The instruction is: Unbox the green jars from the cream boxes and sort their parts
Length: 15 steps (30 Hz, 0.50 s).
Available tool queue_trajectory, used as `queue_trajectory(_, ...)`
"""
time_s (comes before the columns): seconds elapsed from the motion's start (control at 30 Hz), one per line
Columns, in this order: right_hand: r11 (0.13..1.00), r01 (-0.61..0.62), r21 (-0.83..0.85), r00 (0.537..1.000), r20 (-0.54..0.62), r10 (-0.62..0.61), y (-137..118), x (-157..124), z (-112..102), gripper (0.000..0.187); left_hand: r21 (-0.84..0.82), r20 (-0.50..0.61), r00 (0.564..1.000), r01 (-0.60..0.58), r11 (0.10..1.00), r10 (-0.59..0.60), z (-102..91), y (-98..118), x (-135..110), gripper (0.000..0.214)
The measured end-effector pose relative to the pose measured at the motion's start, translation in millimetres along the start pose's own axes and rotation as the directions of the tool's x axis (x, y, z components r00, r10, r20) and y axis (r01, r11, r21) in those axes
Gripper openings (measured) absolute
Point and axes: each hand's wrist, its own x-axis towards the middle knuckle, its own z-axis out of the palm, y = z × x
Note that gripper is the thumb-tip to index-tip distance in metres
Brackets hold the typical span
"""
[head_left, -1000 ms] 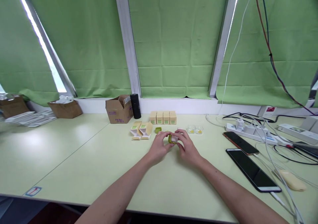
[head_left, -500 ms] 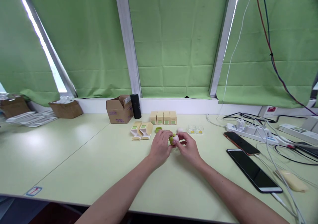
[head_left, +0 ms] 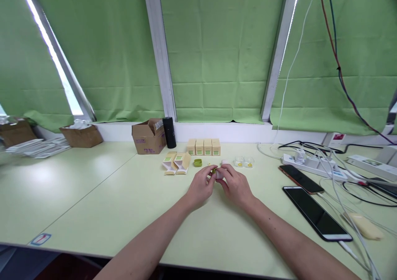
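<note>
Over the middle of the table, my left hand point(head_left: 200, 185) and my right hand point(head_left: 235, 184) meet at the fingertips. Between them is a small rounded white case point(head_left: 218, 174) with a green cover point(head_left: 214, 171) at its left side. The left fingers pinch the green part; the right fingers wrap round the white part and hide much of it. Just beyond the left hand lies a small hollow green cover piece point(head_left: 197, 163). A pale pinkish-white piece point(head_left: 224, 162) shows behind the right fingers. Right of it sits a clear plastic tray point(head_left: 243, 161) with yellow spots.
Several small tan boxes point(head_left: 204, 147) stand in a row at the back, with two opened cartons point(head_left: 176, 163) left of them. A cardboard box point(head_left: 149, 137) and black cylinder point(head_left: 169, 132) stand farther left. Phones point(head_left: 316, 214), a power strip point(head_left: 313, 166) and cables crowd the right.
The white case has turned in my fingers, so less of its green cover shows. My left hand has shifted slightly, uncovering the green piece behind it. My right hand has closed further round the case.
</note>
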Motion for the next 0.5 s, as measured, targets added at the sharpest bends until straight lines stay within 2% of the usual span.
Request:
queue_trajectory(0.23, 0.999, 0.034, 0.001, 0.998, 0.051, -0.034, 1.7, -0.2, 3.1, 0.036, -0.042, 0.007, 1.000, -0.014, 0.999, 0.015, -2.1, 10.9, 1.9, 0.030)
queue_trajectory(0.5, 0.998, -0.017, 0.060, 0.991, 0.132, 0.009, -3.0, 2.4, 5.7, 0.035, -0.052, 0.056, 0.996, 0.069, 0.996, -0.066, -2.9, 20.0, 4.3, 0.030)
